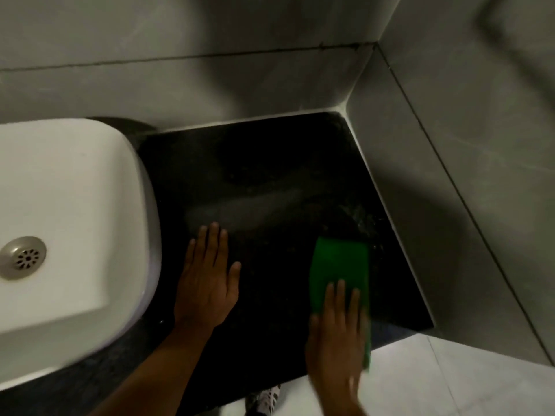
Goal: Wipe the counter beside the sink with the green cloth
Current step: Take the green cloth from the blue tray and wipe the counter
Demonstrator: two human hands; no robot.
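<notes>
The green cloth [341, 270] lies flat on the black counter [264, 181], near its right front corner. My right hand [338, 334] presses flat on the cloth's near half, fingers straight and together, blurred by motion. My left hand [207, 283] rests palm down on the bare counter just right of the white sink [75, 205], fingers spread, holding nothing. A pale smear crosses the counter beyond my left hand.
Grey tiled walls [450, 175] close the counter at the back and on the right. The sink's metal drain [24, 257] shows at far left. Below the counter's front edge lie a light floor [435, 385] and a shoe [264, 399].
</notes>
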